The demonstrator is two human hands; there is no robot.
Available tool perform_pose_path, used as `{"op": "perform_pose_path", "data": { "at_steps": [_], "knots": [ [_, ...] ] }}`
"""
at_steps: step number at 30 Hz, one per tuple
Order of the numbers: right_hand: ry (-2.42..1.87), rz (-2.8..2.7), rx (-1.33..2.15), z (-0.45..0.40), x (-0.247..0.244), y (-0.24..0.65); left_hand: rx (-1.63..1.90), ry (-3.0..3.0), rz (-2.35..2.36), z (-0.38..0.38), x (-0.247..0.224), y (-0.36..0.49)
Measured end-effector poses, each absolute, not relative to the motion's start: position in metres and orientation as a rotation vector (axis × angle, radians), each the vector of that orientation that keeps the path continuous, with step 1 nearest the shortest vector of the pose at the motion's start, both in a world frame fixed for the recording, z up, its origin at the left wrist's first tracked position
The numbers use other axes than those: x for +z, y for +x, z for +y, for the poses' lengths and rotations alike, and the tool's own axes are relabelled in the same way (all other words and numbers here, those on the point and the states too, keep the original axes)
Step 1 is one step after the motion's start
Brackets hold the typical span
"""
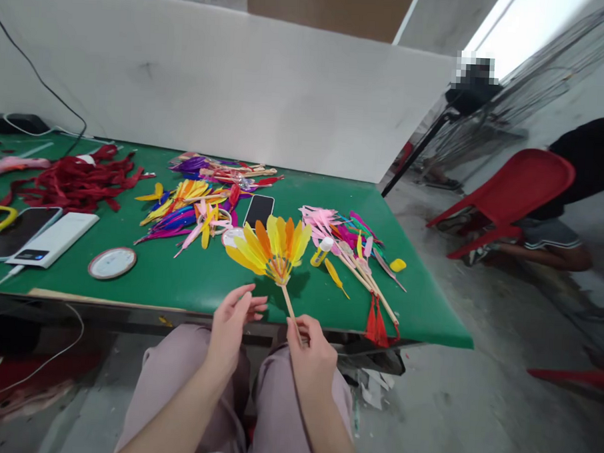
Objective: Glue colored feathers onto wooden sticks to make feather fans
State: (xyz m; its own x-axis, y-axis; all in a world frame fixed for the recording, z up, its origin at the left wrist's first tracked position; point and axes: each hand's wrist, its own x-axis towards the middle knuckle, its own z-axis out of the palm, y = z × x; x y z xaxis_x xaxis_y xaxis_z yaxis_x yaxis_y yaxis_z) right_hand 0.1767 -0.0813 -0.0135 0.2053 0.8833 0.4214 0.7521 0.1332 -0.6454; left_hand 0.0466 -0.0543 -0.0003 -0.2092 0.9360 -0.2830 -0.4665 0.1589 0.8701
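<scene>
My right hand (310,350) grips the lower end of a thin wooden stick, which carries a fan of yellow and orange feathers (274,246). The feathers spread upward above the green table (179,284). To the left of the stick, my left hand (235,317) is held near the table's front edge with its fingers apart and nothing in them. A small glue bottle (321,251) with a white cap stands just right of the fan. One loose yellow feather (338,279) lies beside it.
Feather piles (183,208) and a phone (259,210) lie behind the fan. Pink feather sticks with red tassels (376,323) are at the right. Red ribbons (84,180), a white power bank (56,239) and a round lid (112,263) lie left. Beyond is a person near a red chair (518,189).
</scene>
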Motion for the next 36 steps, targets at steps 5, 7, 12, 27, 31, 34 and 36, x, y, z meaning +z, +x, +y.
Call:
{"op": "perform_pose_path", "data": {
  "at_steps": [5, 7, 12, 27, 31, 34, 36],
  "knots": [
    [-1.560, -1.502, 0.165, -0.090, -0.020, 0.162, 1.358, 0.520, 0.930, -0.046, 0.020, 0.069],
    [-1.548, -1.496, 0.171, -0.092, -0.021, 0.159, 1.386, 0.489, 0.906, -0.044, 0.025, 0.075],
    [-1.557, -1.500, 0.199, -0.097, -0.020, 0.156, 1.444, 0.417, 0.900, -0.046, 0.032, 0.081],
    [-1.553, -1.438, 0.349, -0.102, -0.026, 0.152, 1.452, 0.413, 0.940, -0.046, 0.032, 0.086],
    [-1.531, -1.370, 0.461, -0.104, -0.031, 0.151, 1.442, 0.409, 0.928, -0.045, 0.033, 0.085],
    [-1.395, -1.321, 0.630, -0.110, -0.034, 0.156, 1.379, 0.442, 0.827, -0.044, 0.032, 0.075],
    [-1.253, -1.272, 0.689, -0.114, -0.035, 0.162, 1.297, 0.455, 0.675, -0.044, 0.030, 0.064]
  ]
}}
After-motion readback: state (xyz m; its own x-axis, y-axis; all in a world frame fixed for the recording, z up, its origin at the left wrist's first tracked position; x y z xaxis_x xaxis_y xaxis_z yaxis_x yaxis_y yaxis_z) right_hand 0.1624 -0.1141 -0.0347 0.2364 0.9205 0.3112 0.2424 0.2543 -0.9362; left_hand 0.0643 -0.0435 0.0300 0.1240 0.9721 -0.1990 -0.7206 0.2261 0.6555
